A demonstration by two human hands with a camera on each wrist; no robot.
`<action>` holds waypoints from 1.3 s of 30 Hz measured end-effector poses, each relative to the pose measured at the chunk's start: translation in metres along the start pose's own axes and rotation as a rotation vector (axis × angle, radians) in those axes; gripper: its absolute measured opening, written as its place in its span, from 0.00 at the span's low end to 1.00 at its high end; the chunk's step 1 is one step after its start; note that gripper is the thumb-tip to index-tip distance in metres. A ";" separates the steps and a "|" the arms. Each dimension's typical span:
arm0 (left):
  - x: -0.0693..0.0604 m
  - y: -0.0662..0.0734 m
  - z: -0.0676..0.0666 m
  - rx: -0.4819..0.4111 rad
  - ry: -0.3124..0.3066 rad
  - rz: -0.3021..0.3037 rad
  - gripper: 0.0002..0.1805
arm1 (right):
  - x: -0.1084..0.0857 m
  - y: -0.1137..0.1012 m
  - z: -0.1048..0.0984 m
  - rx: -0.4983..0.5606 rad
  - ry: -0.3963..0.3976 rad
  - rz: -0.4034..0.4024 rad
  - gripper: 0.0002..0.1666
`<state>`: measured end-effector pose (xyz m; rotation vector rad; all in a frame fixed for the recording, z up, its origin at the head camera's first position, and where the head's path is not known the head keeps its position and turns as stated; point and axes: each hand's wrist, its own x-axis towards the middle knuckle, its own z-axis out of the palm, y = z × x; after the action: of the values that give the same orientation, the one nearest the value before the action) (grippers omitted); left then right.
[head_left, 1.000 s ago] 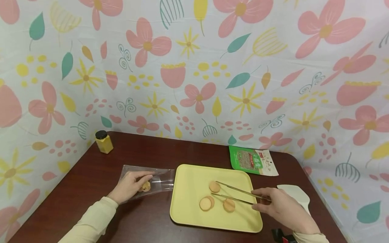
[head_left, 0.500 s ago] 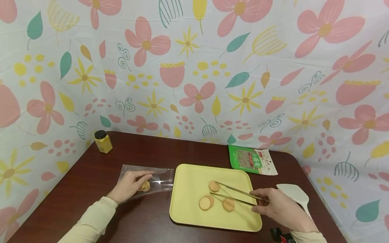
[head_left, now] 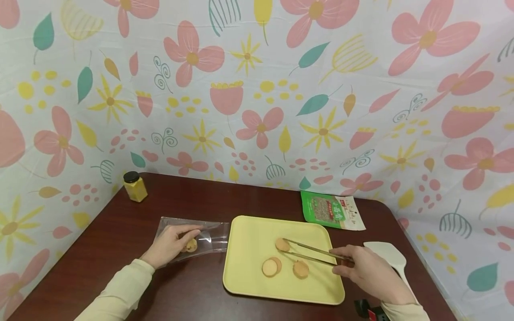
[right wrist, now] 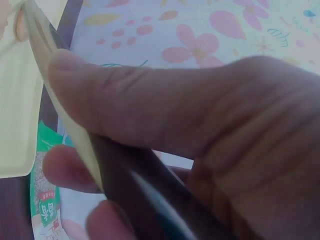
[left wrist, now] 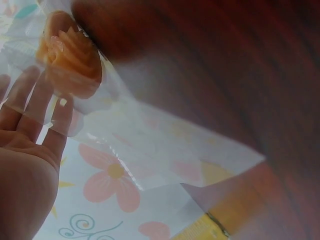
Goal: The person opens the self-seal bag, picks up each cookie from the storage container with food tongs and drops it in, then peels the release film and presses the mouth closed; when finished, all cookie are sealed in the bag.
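My left hand (head_left: 172,243) lies over a clear plastic bag (head_left: 214,238) left of the tray, thumb and index finger pinching its upper film. Beneath that thumb, inside the bag, are some round biscuits (head_left: 191,245); the left wrist view shows one biscuit (left wrist: 75,65) through the film, with piped ridges. My right hand (head_left: 369,267) grips metal tongs (head_left: 311,257). Their two tips straddle a round biscuit (head_left: 282,244) on the yellow tray (head_left: 249,236); contact is hard to tell. Nearer me on the tray lie two overlapping biscuits (head_left: 270,267) and another biscuit (head_left: 300,269).
A white spatula (head_left: 386,253) lies by the right hand, and a green and white spice packet (head_left: 331,210) behind the tray. At the back left stands a yellow jar (head_left: 135,186) with a black lid. A flowered cloth backs the dark table (head_left: 225,194).
The tong tips have drawn closer together around the far biscuit as my right hand squeezes. My left hand stays at the bag. The whole head view drifts slightly.
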<state>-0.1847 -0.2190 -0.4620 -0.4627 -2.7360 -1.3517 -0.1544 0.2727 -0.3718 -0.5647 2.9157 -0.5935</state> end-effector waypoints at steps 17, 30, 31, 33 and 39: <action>-0.001 0.003 -0.001 -0.015 0.009 0.014 0.19 | -0.002 -0.004 0.000 -0.055 0.044 0.044 0.20; -0.001 0.001 -0.002 -0.023 -0.001 0.009 0.20 | -0.003 -0.004 -0.003 -0.077 0.085 0.022 0.15; -0.001 0.002 -0.002 -0.019 0.001 0.011 0.20 | -0.003 -0.004 -0.004 -0.076 0.093 0.019 0.15; -0.001 0.002 -0.002 -0.017 0.003 0.011 0.20 | -0.004 -0.003 -0.005 -0.065 0.100 0.017 0.15; -0.001 0.002 -0.002 -0.014 0.002 0.010 0.21 | -0.004 -0.003 -0.005 -0.069 0.106 0.017 0.15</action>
<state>-0.1831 -0.2193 -0.4593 -0.4757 -2.7208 -1.3687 -0.1507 0.2733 -0.3658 -0.5315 3.0475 -0.5383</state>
